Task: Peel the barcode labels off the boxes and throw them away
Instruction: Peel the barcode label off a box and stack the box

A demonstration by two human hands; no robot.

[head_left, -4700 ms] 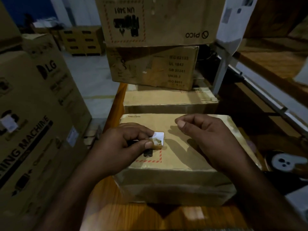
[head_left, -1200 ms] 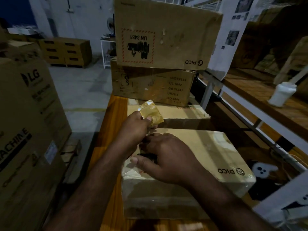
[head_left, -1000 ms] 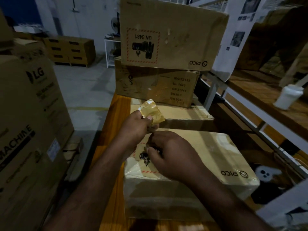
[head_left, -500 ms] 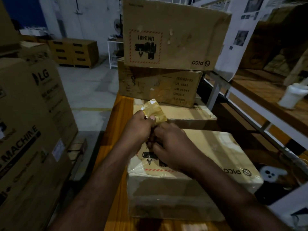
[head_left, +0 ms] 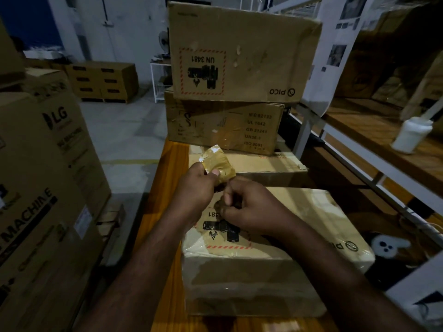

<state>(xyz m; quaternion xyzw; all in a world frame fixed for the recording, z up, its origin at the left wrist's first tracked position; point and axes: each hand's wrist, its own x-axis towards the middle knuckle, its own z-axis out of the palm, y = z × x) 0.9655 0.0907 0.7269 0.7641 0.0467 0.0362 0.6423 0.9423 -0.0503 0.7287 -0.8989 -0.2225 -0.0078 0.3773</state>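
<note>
While the label [head_left: 217, 164] stands lifted over the far left of the near box [head_left: 311, 224], pinched by the left hand [head_left: 194, 190], the right hand [head_left: 254, 212] curls its fingers [head_left: 226, 213] at its lower end; whether they grip it cannot be told. A low, slow pull with the box pressed down should spare the cardboard. Wooden desk [head_left: 167, 188] beneath; stacked boxes [head_left: 239, 56] far; LG carton [head_left: 48, 164] left; shelf [head_left: 374, 140] with white bottle [head_left: 411, 134] right.

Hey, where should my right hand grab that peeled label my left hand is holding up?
Pinch the peeled label by its free, pale top corner, coming from above. That corner stands clear, while the left hand pinches its lower edge.
</note>
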